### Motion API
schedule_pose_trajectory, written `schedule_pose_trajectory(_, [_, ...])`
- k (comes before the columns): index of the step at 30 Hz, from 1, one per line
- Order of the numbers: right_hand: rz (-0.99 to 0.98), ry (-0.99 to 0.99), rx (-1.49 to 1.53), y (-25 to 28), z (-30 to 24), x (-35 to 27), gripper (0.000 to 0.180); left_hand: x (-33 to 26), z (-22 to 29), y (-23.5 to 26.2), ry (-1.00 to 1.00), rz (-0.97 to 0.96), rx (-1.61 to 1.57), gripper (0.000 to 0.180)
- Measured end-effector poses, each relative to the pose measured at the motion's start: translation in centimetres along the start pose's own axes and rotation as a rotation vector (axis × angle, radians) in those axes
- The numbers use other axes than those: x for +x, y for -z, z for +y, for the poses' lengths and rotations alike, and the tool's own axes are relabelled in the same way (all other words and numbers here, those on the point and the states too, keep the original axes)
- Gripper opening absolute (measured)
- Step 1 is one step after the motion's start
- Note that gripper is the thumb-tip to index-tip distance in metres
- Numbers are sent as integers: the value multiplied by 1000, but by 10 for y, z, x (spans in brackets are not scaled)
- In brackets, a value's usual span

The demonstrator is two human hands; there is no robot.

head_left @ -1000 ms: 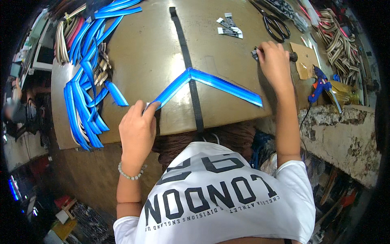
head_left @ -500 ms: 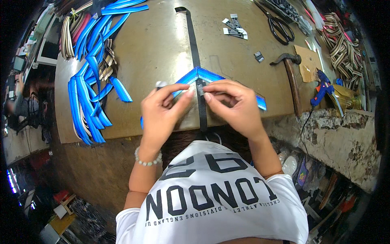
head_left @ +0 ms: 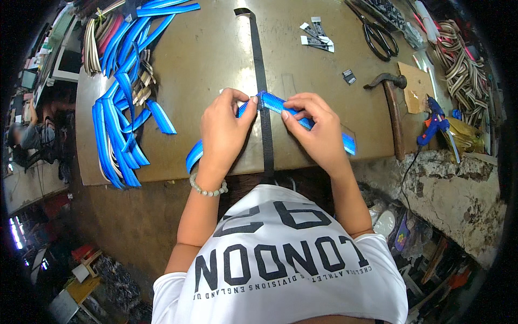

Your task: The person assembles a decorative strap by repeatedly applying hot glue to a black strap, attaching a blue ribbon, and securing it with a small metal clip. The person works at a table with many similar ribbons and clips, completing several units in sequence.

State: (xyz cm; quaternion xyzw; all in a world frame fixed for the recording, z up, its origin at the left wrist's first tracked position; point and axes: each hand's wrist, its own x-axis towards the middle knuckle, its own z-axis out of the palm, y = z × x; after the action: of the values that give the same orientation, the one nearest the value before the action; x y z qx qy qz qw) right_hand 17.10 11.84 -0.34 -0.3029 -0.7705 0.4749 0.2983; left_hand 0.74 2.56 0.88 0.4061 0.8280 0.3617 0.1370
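A blue striped webbing strap (head_left: 273, 102) is bent into a peak over a long black strap (head_left: 258, 51), which runs down the table toward me. My left hand (head_left: 224, 129) is closed on the strap's left arm, thumb and forefinger just beside the peak. That arm's lower end shows beyond my wrist. With thumb and fingers, my right hand (head_left: 315, 127) pinches the right arm a little below the peak; its loose end sticks out past the hand. Whether anything small lies under my left fingertips is hidden.
A pile of blue striped straps (head_left: 116, 116) covers the table's left side. Toward the right lie a hammer (head_left: 393, 110), black scissors (head_left: 377, 40), a blue glue gun (head_left: 433, 123) and small black-and-white labels (head_left: 317, 38). A small black tag (head_left: 349, 76) sits near the hammer.
Both hands have shifted from a small pale piece at the black strap, below the peak, up onto the arms of the blue strap. The piece no longer shows there.
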Motion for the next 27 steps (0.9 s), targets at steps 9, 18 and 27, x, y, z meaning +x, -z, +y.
schedule_pose_trajectory(9, [-204,221,-131,14,-14,-23,25,-8,7,0,-4,-13,92,23])
schedule_pose_trajectory(18, [-364,444,-434,-7,-16,-53,58,-12,-5,1,-45,36,-154,19])
schedule_pose_trajectory(27, [-456,617,-494,4,-20,5,26,-17,-8,-1,-130,24,-26,15])
